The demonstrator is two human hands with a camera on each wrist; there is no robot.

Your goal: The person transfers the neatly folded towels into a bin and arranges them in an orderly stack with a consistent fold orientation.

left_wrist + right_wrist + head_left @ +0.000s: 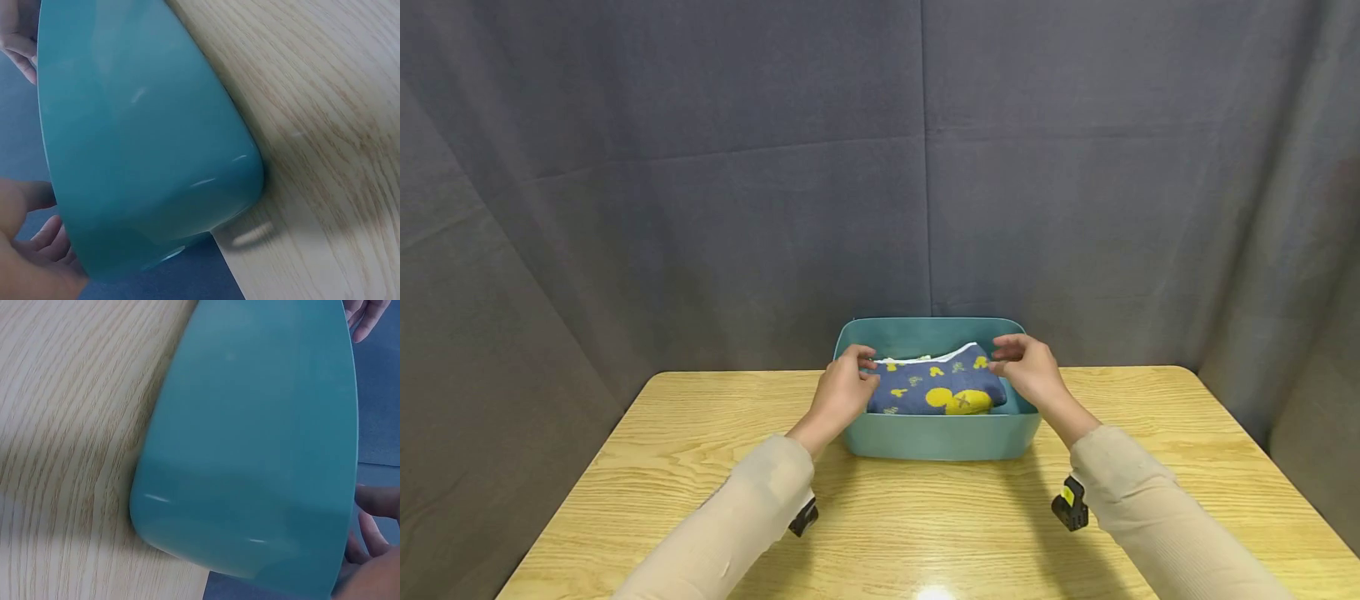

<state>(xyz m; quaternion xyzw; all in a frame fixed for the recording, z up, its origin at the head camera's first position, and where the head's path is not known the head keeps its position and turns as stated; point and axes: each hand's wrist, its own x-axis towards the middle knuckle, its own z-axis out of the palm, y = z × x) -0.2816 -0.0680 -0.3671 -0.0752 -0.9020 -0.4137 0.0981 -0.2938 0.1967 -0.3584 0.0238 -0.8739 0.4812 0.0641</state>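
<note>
A folded navy cloth (917, 387) with yellow mouse-head prints and a white edge lies in a teal plastic bin (943, 437). My left hand (838, 387) is over the bin's left side, its loosely bent fingers right at the cloth's left end. On the opposite side my right hand (1033, 371) has thumb and fingers apart beside the cloth's right corner. In the left wrist view, the bin's outer wall (150, 137) hides part of the left hand (37, 256). The right wrist view shows the right hand (375, 550) behind the rim, fingers spread.
The bin stands toward the back of a light wood-grain table (925, 517) with rounded far corners. A grey curtain (775, 208) hangs behind the table and along both sides. Small black cameras (1072, 504) are strapped at both wrists, below beige sleeves (1150, 508).
</note>
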